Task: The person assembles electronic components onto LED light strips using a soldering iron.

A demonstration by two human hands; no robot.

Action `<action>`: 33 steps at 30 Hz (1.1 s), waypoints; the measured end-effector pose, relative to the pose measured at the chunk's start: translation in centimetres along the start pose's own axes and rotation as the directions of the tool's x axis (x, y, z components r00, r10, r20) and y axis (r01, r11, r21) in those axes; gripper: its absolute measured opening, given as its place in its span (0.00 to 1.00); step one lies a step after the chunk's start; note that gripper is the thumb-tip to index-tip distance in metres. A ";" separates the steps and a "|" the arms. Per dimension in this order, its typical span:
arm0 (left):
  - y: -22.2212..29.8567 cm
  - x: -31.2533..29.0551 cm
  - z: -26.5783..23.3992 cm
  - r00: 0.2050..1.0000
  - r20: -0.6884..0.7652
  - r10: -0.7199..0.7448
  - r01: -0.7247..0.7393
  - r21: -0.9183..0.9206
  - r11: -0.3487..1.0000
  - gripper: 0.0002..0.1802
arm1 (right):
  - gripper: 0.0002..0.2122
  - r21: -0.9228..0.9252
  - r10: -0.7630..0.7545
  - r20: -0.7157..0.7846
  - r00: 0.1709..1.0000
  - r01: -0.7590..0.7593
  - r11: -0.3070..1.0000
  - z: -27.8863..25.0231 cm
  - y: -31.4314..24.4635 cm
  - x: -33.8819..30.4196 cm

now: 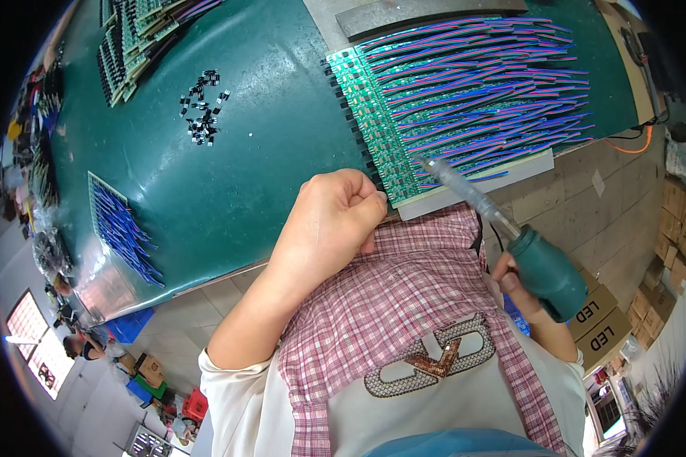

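Observation:
A panel of green circuit boards [373, 122] lies at the right of the table. Black connectors line its left edge, and rows of blue, red and black wires [495, 91] run off to the right. My left hand [335, 217] is closed beside the panel's near left corner, fingers curled together; whatever they pinch is hidden. In my right hand [522, 293] is a soldering iron [549, 274] with a green handle, partly covering the fingers. Its tip points up and left, over the near rows where wires meet boards. Contact there cannot be made out.
Small black connectors [203, 110] lie loose on the green table mat [274, 91]. A smaller wired board [118, 225] sits at the left, with stacked boards [133, 46] at the far left. Beyond the panel is a metal bar [427, 15]. Cardboard boxes [598, 320] stand at the right.

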State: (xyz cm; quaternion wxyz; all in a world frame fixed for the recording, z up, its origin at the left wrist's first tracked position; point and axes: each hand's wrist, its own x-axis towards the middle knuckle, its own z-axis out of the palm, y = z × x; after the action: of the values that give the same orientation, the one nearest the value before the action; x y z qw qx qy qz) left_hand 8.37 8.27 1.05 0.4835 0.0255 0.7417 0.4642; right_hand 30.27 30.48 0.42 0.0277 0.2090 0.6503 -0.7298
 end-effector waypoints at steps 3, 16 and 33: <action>-0.1 -0.2 -0.1 1.000 0.003 0.008 -0.008 -0.016 1.000 0.11 | 0.16 -0.094 -0.114 -0.048 0.992 0.109 0.990 -0.6 -0.4 0.8; -0.4 -1.5 -1.1 0.999 -0.041 -0.032 0.025 -0.152 0.988 0.11 | 0.06 -0.349 -0.684 -0.309 0.661 0.590 0.728 -8.7 -9.7 16.7; -0.4 -1.5 -0.4 0.999 0.006 -0.051 0.051 -0.144 0.988 0.11 | 0.22 -0.128 0.027 -0.096 0.995 -0.039 0.991 -1.1 -2.7 1.3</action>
State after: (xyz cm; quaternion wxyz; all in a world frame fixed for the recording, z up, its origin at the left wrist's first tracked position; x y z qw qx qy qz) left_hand 9.01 7.05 1.87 0.4968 -0.0279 0.7060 0.5039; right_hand 28.54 32.28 2.41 0.0227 0.2516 0.6934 -0.6748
